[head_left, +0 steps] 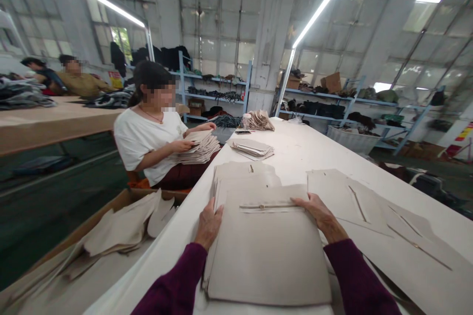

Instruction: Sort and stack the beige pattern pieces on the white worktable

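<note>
A flat beige panel (268,251) with a zipper (262,206) across its upper part lies on top of a stack of similar pieces before me. My left hand (210,222) is closed at the panel's left edge, beside the stack. At the upper right corner my right hand (320,211) grips the same panel, its fingertips near the zipper's right end. Just beyond lies another pile of beige pieces (244,171), partly covered by this panel. To the right, more zippered beige pieces (369,197) lie spread and overlapping.
A box of loose beige pieces (118,236) stands at the left of the white table (295,145). A seated co-worker (155,133) holds a beige stack (199,147). Farther along are a small pile (253,148), a phone (243,132) and a bundle (258,120).
</note>
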{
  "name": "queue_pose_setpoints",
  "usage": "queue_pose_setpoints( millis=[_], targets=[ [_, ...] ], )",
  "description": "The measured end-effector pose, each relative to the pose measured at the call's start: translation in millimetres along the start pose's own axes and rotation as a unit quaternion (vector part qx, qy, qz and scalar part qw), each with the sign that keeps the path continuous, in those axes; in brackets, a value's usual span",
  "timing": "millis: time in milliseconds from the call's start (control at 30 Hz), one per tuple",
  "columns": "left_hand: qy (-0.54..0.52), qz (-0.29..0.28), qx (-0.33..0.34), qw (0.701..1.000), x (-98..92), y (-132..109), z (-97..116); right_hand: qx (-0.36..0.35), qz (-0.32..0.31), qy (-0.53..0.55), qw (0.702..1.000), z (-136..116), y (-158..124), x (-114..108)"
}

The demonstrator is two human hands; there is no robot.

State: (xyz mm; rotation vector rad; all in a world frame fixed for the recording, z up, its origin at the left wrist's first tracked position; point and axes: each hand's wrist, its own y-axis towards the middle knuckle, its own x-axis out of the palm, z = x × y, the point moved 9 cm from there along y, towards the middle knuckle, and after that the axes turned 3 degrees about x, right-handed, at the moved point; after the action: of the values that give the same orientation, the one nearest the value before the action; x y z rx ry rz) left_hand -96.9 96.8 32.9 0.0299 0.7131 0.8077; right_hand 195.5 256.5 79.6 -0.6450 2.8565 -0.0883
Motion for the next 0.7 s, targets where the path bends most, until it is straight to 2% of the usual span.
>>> queue_pose_setpoints(
  millis=[100,233,300,367,433,467,533,600,667,700],
  targets=[
    [-0.007,-0.013,-0.006,1.0,2.9,-0.1,-3.3,-0.003,-0.022,0.05,0.998,-9.9,-10.8,9.0],
    [-0.017,-0.006,-0.011,1.0,3.2,0.9,-5.9,0.003,-0.101,0.038,0.994,-13.4,-27.5,36.2],
    [-0.03,-0.001,-0.027,0.999,2.7,1.3,-8.1,-0.014,-0.058,0.029,0.998,-25.0,-34.6,30.9],
    [-0.049,0.005,-0.037,0.998,1.6,1.4,-9.1,-0.062,0.056,0.036,0.996,-52.0,-41.9,9.1],
    [-0.069,0.005,-0.038,0.997,0.7,1.5,-8.2,-0.139,0.166,0.072,0.974,-90.7,-50.4,-12.4],
    [-0.077,-0.001,-0.037,0.996,1.0,1.5,-7.5,-0.176,0.199,0.097,0.959,-109.9,-51.8,-18.0],
    [-0.089,-0.017,-0.033,0.995,2.1,1.5,-5.8,-0.234,0.204,0.159,0.937,-141.2,-44.2,-15.6],
    [-0.097,-0.03,-0.031,0.994,2.3,1.6,-4.7,-0.26,0.168,0.186,0.932,-155.8,-27.1,1.2],
    [-0.104,-0.029,-0.03,0.994,0.7,2.0,-4.3,-0.261,0.14,0.133,0.946,-148.1,-12.0,25.2],
    [-0.107,-0.026,-0.03,0.993,-0.3,2.1,-4.5,-0.253,0.13,0.098,0.954,-134.6,-7.5,37.1]
  ],
)
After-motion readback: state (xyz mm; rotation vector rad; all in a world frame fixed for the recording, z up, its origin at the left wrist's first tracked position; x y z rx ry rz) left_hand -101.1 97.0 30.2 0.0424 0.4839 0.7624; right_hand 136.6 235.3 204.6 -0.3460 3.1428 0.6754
